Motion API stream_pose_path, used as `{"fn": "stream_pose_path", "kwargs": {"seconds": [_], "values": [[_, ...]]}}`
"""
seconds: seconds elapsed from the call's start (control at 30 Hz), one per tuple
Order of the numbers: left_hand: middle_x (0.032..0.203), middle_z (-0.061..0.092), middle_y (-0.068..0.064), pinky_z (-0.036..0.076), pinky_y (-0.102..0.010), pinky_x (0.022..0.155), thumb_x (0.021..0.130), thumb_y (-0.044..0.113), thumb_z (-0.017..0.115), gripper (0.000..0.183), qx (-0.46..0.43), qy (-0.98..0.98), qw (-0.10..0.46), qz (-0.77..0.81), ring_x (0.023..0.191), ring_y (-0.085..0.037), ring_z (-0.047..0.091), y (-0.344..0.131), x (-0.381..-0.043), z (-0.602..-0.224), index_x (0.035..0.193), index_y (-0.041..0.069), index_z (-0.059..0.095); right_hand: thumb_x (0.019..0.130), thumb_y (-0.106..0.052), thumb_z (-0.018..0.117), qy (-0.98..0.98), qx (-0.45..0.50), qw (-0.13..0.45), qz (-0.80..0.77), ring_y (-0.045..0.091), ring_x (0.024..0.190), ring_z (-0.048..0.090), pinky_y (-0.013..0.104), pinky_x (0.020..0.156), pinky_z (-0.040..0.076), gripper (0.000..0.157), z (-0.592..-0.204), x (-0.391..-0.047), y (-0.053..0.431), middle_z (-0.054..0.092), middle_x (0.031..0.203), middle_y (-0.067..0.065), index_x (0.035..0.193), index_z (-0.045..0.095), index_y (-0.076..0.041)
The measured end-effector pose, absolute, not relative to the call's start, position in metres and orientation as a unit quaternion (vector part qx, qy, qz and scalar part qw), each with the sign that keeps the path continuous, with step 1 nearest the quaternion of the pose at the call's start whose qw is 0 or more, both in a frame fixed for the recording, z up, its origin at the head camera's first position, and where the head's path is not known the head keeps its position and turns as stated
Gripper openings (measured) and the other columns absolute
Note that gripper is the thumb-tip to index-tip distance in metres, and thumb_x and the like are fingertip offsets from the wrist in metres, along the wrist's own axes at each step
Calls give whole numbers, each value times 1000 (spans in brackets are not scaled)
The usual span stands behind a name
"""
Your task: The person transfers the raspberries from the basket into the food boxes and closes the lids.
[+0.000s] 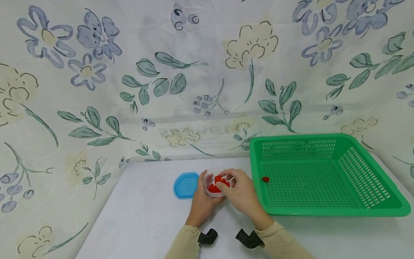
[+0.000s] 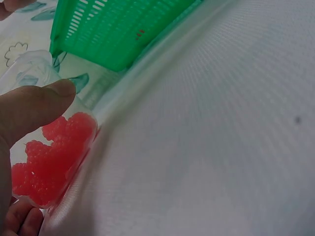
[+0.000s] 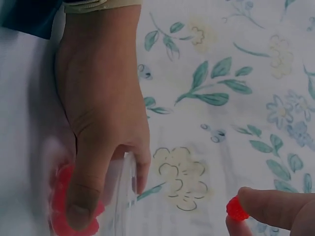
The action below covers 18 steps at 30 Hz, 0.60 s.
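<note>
My left hand (image 1: pixel 204 203) grips a clear plastic tub (image 1: pixel 207 184) from its left side. In the left wrist view the thumb lies across the tub's wall. Several red raspberries (image 2: pixel 59 155) lie inside, seen through the plastic. My right hand (image 1: pixel 242 190) is over the tub's opening, pinching one raspberry (image 3: pixel 237 209) between thumb and a finger. In the right wrist view this raspberry is apart from the tub. The right hand's other fingers are partly hidden.
A blue lid (image 1: pixel 185 185) lies on the white table (image 1: pixel 142 201), left of the tub. To the right stands a large green slotted basket (image 1: pixel 300 180) with one raspberry (image 1: pixel 265 179) near its left wall. Behind the table hangs a floral cloth (image 1: pixel 194 90).
</note>
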<state>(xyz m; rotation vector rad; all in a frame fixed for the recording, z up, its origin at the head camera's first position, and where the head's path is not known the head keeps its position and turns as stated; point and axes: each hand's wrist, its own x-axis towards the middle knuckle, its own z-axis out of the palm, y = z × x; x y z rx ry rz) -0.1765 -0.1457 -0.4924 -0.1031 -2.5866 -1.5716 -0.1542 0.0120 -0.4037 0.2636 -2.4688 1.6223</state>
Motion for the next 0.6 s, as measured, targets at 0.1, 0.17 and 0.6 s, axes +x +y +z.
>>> {"fn": "stream_pose_path", "kwargs": {"seconds": [0.1, 0.17, 0.6], "values": [[152, 47, -8, 45, -54, 105, 74, 21, 91, 106, -32, -854, 53, -516, 138, -35, 44, -146, -176, -492, 156, 17, 23, 87, -11, 75, -824, 81, 78, 555, 24, 79, 53, 29, 63, 45, 18, -408, -155, 6, 60, 92, 10, 105, 72, -7], [152, 47, -8, 45, -55, 106, 74, 19, 91, 106, -27, -856, 52, -513, 138, -34, 44, -147, -175, -491, 156, 18, 23, 88, -10, 74, -822, 80, 78, 559, 27, 82, 54, 29, 63, 46, 19, -411, -155, 3, 61, 94, 12, 106, 71, -6], [152, 48, -5, 43, -54, 107, 75, 23, 90, 103, -32, -855, 56, -514, 139, -32, 43, -148, -175, -493, 155, 20, 25, 86, -11, 76, -830, 46, 109, 545, 20, 77, 51, 27, 61, 46, 20, -434, -163, -7, 60, 95, 15, 104, 72, -5]]}}
